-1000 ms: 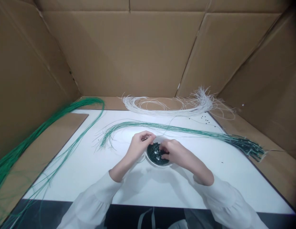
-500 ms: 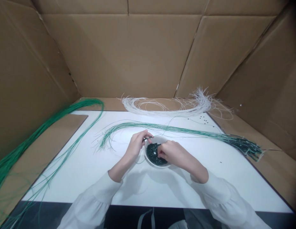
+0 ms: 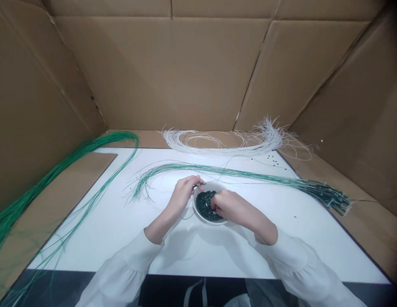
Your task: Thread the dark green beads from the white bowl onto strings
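A white bowl (image 3: 198,212) stands on the white board, holding dark green beads (image 3: 205,204) with a few pale ones among them. My left hand (image 3: 185,189) is at the bowl's far left rim, its fingers closed on a short dark beaded strand (image 3: 197,185). A thin green thread (image 3: 187,218) loops down to the left of the bowl and seems to run from that hand. My right hand (image 3: 226,204) reaches into the bowl from the right, fingertips pinched together among the beads. What those fingertips hold, if anything, is hidden.
Behind the bowl lies a bundle of green threads (image 3: 236,172) with dark beaded ends (image 3: 332,198) at right. A white thread bundle (image 3: 217,150) rests at the back, loose beads (image 3: 273,161) near it. More green threads (image 3: 67,164) hang at left. Cardboard walls (image 3: 160,68) surround the board.
My right hand's fingers have shifted slightly among the beads in the bowl, and the pale beads there lie differently. My left hand stays in place with the strand.
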Tool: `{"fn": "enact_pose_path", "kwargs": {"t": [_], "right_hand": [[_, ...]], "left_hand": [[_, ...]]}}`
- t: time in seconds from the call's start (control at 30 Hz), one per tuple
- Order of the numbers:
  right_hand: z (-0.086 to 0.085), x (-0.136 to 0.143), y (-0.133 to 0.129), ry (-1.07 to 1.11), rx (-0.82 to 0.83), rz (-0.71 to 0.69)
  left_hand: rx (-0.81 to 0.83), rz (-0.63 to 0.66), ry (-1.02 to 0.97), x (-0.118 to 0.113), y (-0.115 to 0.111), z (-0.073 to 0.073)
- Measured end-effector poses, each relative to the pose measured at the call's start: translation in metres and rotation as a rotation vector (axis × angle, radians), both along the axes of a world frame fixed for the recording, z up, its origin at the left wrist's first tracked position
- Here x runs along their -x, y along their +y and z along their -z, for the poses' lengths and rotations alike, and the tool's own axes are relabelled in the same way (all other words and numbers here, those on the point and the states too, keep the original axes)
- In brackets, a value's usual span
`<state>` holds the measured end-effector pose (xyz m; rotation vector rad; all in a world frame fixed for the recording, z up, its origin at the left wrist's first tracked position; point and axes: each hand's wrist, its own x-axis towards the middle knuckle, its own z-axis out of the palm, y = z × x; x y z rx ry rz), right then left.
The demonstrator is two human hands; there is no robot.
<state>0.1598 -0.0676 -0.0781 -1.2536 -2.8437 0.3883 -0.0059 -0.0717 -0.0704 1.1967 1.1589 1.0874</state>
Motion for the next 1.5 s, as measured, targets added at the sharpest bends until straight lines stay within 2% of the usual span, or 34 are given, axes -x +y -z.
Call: {"fn": "enact_pose_path", "kwargs": {"t": [0.1,0.23,0.37,0.47,0.73,1.07,1.5], "right_hand": [[-0.011,-0.002,0.0,0.142,0.074,0.031],[-0.019,-0.013,0.002,0.555,0.204,0.134],[-0.008,-0.025,0.009,1.04,0.44,0.302],[0.0,-0.029,0.012,1.209,0.5,0.412],[0.0,-0.024,0.006,1.307,0.503,0.394],[-0.003,-0.023,0.003,1.512,0.592,0.403],[-0.003,-0.023,-0.001,1.487,0.591,0.407]], "left_hand": [[-0.019,0.009,0.023,0.0,0.0,-0.001],[-0.033,0.005,0.079,-0.002,-0.001,-0.001],[-0.107,0.0,0.125,-0.002,-0.005,-0.002],[-0.178,-0.009,0.199,-0.003,-0.008,-0.004],[-0.212,-0.02,0.249,-0.004,-0.011,-0.006],[-0.478,-0.019,0.359,-0.007,-0.023,-0.012],[-0.451,-0.001,0.35,-0.009,-0.023,-0.012]]}}
